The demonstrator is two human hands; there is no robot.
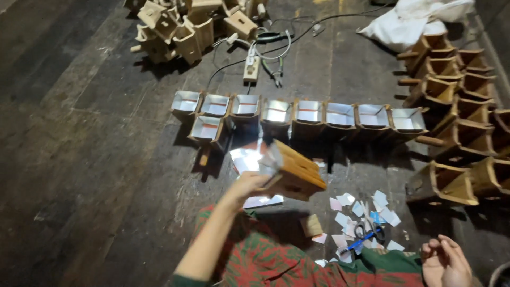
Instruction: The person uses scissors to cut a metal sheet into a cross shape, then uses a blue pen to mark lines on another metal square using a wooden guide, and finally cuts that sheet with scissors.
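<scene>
a wooden box (294, 171), funnel-shaped and pale tan, is tilted on its side above the dark plank floor, its open mouth turned left. crumpled silvery foil (270, 159) seems to line that mouth, though blur hides detail.

Blue scissors (366, 236) among paper scraps (382, 204); perhaps pliers (273, 72) beyond.
</scene>
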